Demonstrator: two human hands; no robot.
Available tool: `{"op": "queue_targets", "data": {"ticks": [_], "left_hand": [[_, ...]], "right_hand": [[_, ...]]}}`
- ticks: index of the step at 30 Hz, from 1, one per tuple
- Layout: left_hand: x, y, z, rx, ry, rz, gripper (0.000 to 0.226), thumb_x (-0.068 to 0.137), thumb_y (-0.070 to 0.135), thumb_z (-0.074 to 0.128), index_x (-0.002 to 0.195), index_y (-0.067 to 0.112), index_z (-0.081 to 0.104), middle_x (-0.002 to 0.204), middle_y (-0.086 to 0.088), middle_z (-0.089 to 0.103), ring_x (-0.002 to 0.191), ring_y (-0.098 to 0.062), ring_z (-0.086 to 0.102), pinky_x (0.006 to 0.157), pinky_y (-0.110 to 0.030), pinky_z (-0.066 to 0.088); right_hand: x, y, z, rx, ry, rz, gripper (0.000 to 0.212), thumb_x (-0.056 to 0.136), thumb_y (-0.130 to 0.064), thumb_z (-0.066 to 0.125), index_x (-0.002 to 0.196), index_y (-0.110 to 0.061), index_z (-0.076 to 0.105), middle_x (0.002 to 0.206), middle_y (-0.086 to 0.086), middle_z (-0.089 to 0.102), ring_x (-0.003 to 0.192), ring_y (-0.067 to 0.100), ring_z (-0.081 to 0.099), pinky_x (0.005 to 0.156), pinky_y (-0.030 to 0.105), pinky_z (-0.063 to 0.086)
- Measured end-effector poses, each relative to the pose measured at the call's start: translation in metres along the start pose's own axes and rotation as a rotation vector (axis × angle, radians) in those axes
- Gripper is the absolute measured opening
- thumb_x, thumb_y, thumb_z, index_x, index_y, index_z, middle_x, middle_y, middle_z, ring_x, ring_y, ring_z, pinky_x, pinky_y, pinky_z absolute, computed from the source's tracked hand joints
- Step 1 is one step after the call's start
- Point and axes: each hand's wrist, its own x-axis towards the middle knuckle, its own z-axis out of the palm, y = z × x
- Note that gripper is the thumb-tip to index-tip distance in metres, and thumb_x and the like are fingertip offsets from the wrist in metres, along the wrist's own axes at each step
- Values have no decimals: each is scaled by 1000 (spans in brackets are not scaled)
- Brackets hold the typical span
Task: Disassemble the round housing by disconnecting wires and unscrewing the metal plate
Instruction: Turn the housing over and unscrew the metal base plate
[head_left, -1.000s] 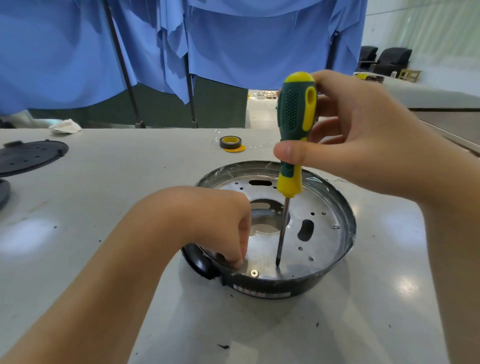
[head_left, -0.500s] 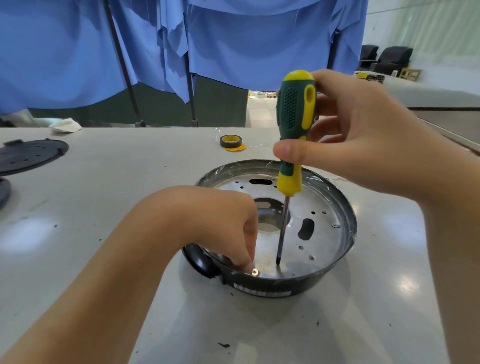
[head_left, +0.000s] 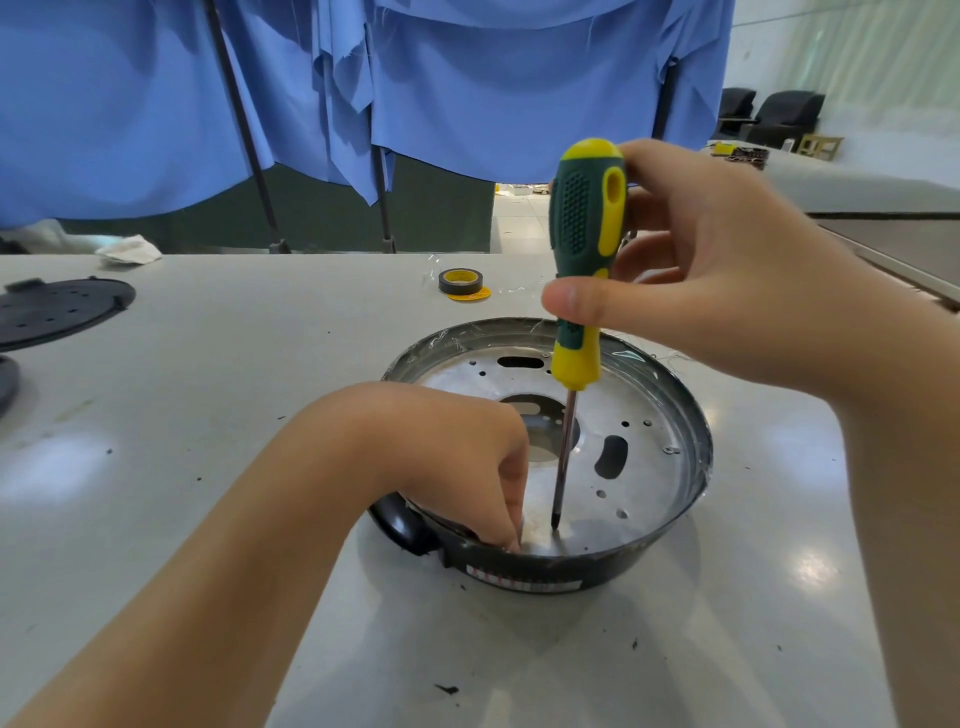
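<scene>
**One plate still seated, unscrewing in progress**

A green-and-yellow-handled screwdriver (head_left: 584, 249) is held upright by the right hand (head_left: 727, 270), thumb and fingers wrapped round the handle. Its tip is set down on the round perforated silver metal plate (head_left: 639, 415), just right of the left hand (head_left: 467, 457). The left hand's fingers are curled down at the plate's near edge; whether a screw is pinched there cannot be told, since the fingertips are hidden.

The round black housing (head_left: 545, 571) sits on the grey table (head_left: 208, 389), under both hands. The plate is still inside it, so removal is judged not done. No wires are visible at the plate; wire disconnection is probably finished, unconfirmed. At least one fastener appears left on the plate beyond the screwdriver, at the far right rim.

A black perforated disc (head_left: 57, 309) lies well to the left of the left hand, and a roll of black-and-yellow tape (head_left: 460, 283) lies beyond both hands.
</scene>
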Motion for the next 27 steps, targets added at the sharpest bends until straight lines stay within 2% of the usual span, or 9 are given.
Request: {"op": "queue_targets", "data": {"ticks": [2, 6, 11, 19, 25, 27], "left_hand": [[0, 0, -1, -4, -17, 6, 14, 82, 33, 70, 69, 32, 67, 53, 27, 59, 52, 9, 55, 54, -11, 40], [2, -1, -1, -24, -7, 14, 12, 82, 30, 69, 69, 31, 67, 53, 23, 59, 55, 3, 56, 57, -14, 42], [3, -2, 0, -36, -17, 28, 12, 81, 30, 68, 69, 29, 67, 50, 24, 57, 47, 7, 52, 52, -12, 41], [4, -5, -2, -61, -39, 67, 14, 84, 28, 68, 70, 28, 67, 51, 24, 57, 48, 8, 52, 49, -6, 38], [3, -5, -3, -73, -63, 60, 13, 82, 38, 73, 78, 26, 73, 60, 23, 63, 56, 9, 56, 60, -10, 43], [3, -5, -4, -82, -80, 60, 13, 81, 39, 74, 76, 27, 73, 60, 23, 63, 56, 9, 56, 59, -9, 43]], "right_hand": [[0, 0, 0, -3, -4, 3, 47, 65, -53, 71, 105, -33, 57, 90, -8, 68, 73, 10, 68, 72, 29, 58], [0, -1, 0, 1, -5, 5, 47, 65, -53, 72, 105, -32, 57, 91, -7, 67, 72, 9, 68, 72, 27, 57], [0, 0, 1, 0, -7, 5, 48, 65, -52, 71, 106, -32, 57, 91, -6, 67, 73, 10, 68, 74, 28, 57], [1, 0, 0, 0, -9, 2, 49, 66, -52, 72, 108, -31, 57, 91, -8, 68, 73, 10, 68, 75, 25, 57], [1, 1, 1, -2, -5, 4, 47, 67, -50, 73, 107, -30, 57, 92, -8, 68, 73, 10, 68, 74, 23, 56], [1, 1, 2, -1, -6, 5, 48, 67, -50, 73, 107, -29, 57, 92, -7, 67, 72, 10, 68, 74, 25, 57]]}}
